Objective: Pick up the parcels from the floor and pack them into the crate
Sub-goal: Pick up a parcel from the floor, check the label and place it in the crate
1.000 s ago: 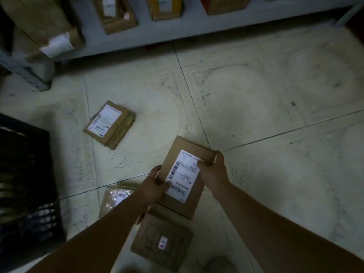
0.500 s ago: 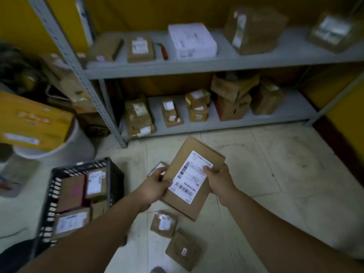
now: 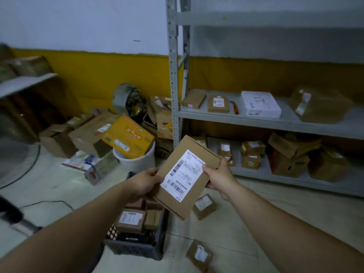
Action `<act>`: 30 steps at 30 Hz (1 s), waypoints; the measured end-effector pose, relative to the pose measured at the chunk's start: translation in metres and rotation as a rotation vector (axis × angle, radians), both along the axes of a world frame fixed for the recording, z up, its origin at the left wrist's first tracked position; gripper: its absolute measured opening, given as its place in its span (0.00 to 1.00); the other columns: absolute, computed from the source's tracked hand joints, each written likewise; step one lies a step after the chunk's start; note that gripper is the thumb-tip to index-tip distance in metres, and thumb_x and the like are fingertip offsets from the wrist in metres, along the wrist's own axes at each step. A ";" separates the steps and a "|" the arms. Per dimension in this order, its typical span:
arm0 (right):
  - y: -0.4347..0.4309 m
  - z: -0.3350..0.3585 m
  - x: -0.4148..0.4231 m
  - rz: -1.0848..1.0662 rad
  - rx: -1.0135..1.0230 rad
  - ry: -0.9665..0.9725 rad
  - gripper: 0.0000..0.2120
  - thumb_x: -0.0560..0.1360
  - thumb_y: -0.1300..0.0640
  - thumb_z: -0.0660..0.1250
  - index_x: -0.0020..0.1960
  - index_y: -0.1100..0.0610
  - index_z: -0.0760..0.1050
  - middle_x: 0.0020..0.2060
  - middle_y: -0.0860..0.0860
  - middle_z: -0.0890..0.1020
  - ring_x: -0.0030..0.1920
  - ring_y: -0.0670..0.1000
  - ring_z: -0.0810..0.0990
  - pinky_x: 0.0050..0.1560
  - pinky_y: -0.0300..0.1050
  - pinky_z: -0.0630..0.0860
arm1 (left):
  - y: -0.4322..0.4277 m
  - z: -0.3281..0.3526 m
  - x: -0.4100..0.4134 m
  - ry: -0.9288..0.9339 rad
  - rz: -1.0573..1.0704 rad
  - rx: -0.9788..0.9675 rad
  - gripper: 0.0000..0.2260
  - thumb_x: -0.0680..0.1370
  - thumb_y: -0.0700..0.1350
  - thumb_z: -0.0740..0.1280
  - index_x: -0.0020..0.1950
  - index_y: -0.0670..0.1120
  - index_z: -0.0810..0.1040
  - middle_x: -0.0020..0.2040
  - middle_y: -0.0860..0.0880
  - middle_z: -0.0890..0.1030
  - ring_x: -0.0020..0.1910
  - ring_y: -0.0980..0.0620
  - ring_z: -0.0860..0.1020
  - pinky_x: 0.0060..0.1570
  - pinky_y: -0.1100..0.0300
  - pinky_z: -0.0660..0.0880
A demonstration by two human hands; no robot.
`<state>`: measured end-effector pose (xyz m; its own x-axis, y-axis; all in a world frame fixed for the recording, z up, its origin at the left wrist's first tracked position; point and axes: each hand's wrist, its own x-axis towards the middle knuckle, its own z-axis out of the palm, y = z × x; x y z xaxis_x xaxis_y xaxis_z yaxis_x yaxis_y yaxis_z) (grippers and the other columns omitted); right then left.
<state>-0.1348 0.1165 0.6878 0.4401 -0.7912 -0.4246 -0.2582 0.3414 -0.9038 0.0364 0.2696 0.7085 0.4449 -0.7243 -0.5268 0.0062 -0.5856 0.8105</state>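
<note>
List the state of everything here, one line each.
Labelled parcel, held off the floor, label up.
Left hand, grips the parcel's left edge.
Right hand, grips its right edge.
Crate, on the floor, partly filled.
Parcel beside crate, lying on floor.
Nearest parcel, lying on floor.

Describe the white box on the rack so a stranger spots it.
Find the grey metal rack on the right. On its middle shelf, just right of an orange-handled tool, lies a flat box. It alone is white; the parcels beside it are brown.
</note>
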 end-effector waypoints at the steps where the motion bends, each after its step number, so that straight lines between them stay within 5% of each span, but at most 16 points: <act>1: 0.008 0.004 0.017 -0.002 -0.013 -0.014 0.23 0.78 0.58 0.66 0.68 0.47 0.60 0.58 0.54 0.78 0.50 0.53 0.81 0.34 0.46 0.80 | 0.010 0.004 0.014 -0.002 0.018 -0.013 0.11 0.81 0.43 0.60 0.62 0.48 0.71 0.55 0.42 0.80 0.52 0.41 0.79 0.54 0.44 0.78; 4: 0.029 0.006 0.069 -0.042 -0.025 -0.044 0.21 0.77 0.59 0.67 0.66 0.48 0.62 0.59 0.53 0.77 0.51 0.54 0.80 0.34 0.47 0.80 | 0.035 0.003 0.063 -0.003 0.078 -0.028 0.11 0.80 0.44 0.62 0.63 0.47 0.71 0.51 0.44 0.80 0.48 0.46 0.79 0.50 0.51 0.78; 9: 0.067 -0.017 0.162 -0.105 0.019 -0.051 0.24 0.77 0.57 0.67 0.68 0.48 0.60 0.60 0.54 0.77 0.55 0.56 0.80 0.51 0.58 0.81 | 0.069 -0.026 0.154 0.053 0.199 -0.067 0.10 0.79 0.42 0.64 0.60 0.44 0.69 0.51 0.42 0.79 0.52 0.42 0.79 0.56 0.45 0.77; 12: 0.087 -0.035 0.204 -0.181 0.098 -0.071 0.24 0.77 0.59 0.67 0.67 0.49 0.60 0.58 0.55 0.78 0.54 0.57 0.81 0.50 0.60 0.81 | 0.083 -0.046 0.195 0.098 0.327 -0.101 0.13 0.78 0.40 0.66 0.60 0.41 0.69 0.54 0.39 0.78 0.55 0.39 0.78 0.59 0.42 0.75; 16: 0.105 -0.064 0.237 -0.245 0.164 -0.018 0.26 0.77 0.60 0.67 0.69 0.51 0.59 0.59 0.56 0.76 0.54 0.57 0.80 0.47 0.55 0.82 | 0.090 -0.074 0.229 0.216 0.329 -0.017 0.12 0.78 0.41 0.65 0.60 0.38 0.72 0.49 0.41 0.80 0.46 0.44 0.80 0.40 0.53 0.81; 18: 0.108 -0.076 0.242 -0.214 0.145 0.048 0.27 0.76 0.59 0.69 0.69 0.53 0.59 0.59 0.55 0.76 0.53 0.56 0.79 0.47 0.51 0.82 | 0.090 -0.091 0.239 0.236 0.357 0.017 0.10 0.79 0.40 0.65 0.58 0.37 0.72 0.46 0.42 0.80 0.43 0.45 0.79 0.28 0.57 0.80; 22: 0.090 -0.104 0.247 -0.083 -0.006 0.237 0.32 0.73 0.55 0.71 0.72 0.55 0.59 0.61 0.54 0.74 0.55 0.55 0.76 0.57 0.51 0.77 | 0.088 -0.131 0.256 0.268 0.383 0.060 0.13 0.79 0.42 0.64 0.64 0.42 0.71 0.51 0.42 0.81 0.48 0.44 0.79 0.38 0.53 0.78; 24: 0.078 -0.125 0.252 0.049 -0.025 0.300 0.25 0.75 0.52 0.70 0.68 0.55 0.67 0.60 0.54 0.77 0.54 0.54 0.77 0.58 0.53 0.76 | 0.086 -0.154 0.259 0.272 0.409 0.061 0.13 0.80 0.43 0.62 0.65 0.44 0.71 0.50 0.44 0.81 0.47 0.45 0.79 0.39 0.54 0.77; 27: 0.067 -0.167 0.258 0.164 -0.012 0.361 0.17 0.75 0.48 0.67 0.60 0.54 0.74 0.53 0.53 0.80 0.51 0.54 0.79 0.56 0.55 0.79 | 0.081 -0.190 0.255 0.289 0.435 0.051 0.13 0.80 0.46 0.62 0.65 0.51 0.71 0.51 0.45 0.82 0.46 0.46 0.80 0.36 0.55 0.77; 30: 0.063 -0.226 0.263 0.212 -0.025 0.423 0.14 0.76 0.47 0.64 0.57 0.53 0.75 0.49 0.51 0.81 0.46 0.50 0.80 0.47 0.47 0.79 | 0.082 -0.243 0.246 0.372 0.361 0.106 0.13 0.78 0.44 0.67 0.62 0.50 0.73 0.49 0.47 0.84 0.48 0.46 0.82 0.35 0.54 0.78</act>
<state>0.1286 0.1796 0.4618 0.3853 -0.7151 -0.5832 -0.6673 0.2206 -0.7114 0.2823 0.3518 0.4656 0.4257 -0.4934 -0.7585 0.4985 -0.5717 0.6517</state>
